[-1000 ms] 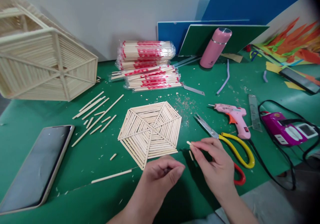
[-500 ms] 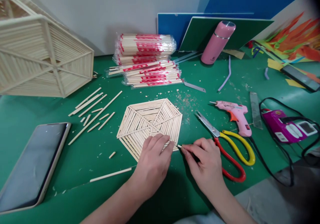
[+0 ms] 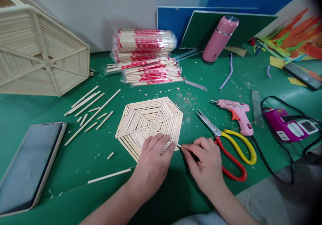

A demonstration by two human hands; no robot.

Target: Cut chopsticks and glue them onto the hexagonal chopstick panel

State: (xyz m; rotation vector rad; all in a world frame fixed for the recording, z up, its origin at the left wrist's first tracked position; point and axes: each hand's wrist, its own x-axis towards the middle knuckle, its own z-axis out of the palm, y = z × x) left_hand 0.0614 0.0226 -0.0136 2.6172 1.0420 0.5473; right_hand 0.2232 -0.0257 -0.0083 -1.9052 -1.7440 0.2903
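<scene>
A flat hexagon panel (image 3: pixel 148 121) made of glued wooden sticks lies on the green table (image 3: pixel 75 151). My left hand (image 3: pixel 153 164) rests on the panel's near edge with fingers stretched flat, pressing it down. My right hand (image 3: pixel 203 166) is closed in a pinch on a short wooden stick (image 3: pixel 179 146), whose tip touches the panel's near right corner next to my left fingers.
Scissors (image 3: pixel 226 144) with red and yellow handles lie right of my right hand, a pink glue gun (image 3: pixel 235 112) behind them. Loose sticks (image 3: pixel 90 109), a phone (image 3: pixel 27 166), chopstick packs (image 3: pixel 146 57), a large stick structure (image 3: pixel 37 50), a pink bottle (image 3: pixel 220 39) and a purple device (image 3: pixel 286 126) surround the panel.
My left hand moved up from the table edge onto the panel and flattened. My right hand carried the short stick left to the panel's corner. Little has moved in the last half second.
</scene>
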